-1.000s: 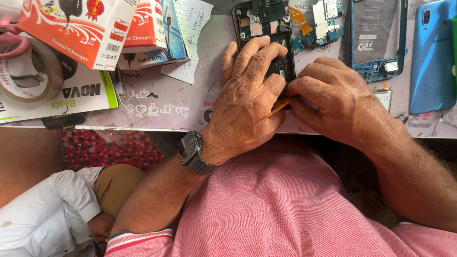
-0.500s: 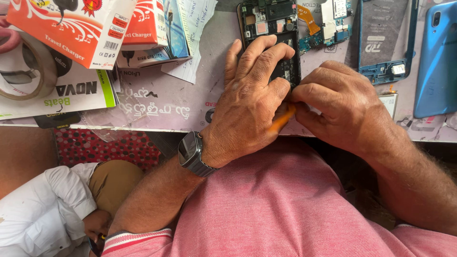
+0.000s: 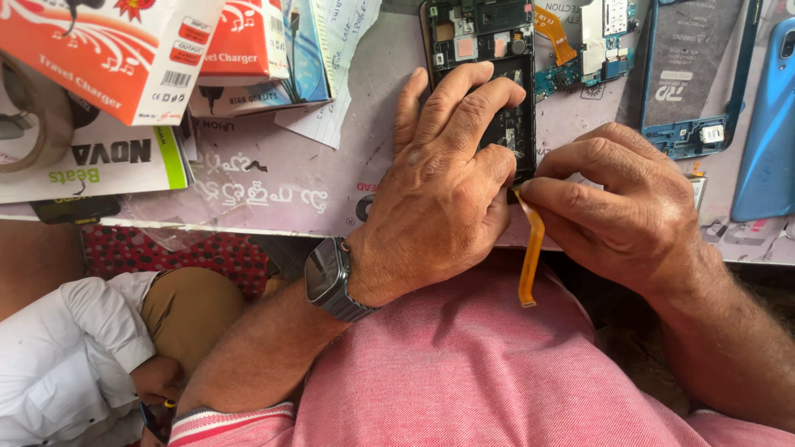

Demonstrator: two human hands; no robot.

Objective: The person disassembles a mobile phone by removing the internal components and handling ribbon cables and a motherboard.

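Left hand [image 3: 443,178] flat, fingers spread toward 12 o'clock, pressing down. Right hand [image 3: 617,203] at 3 o'clock, thumb-forefinger grip pinched shut.
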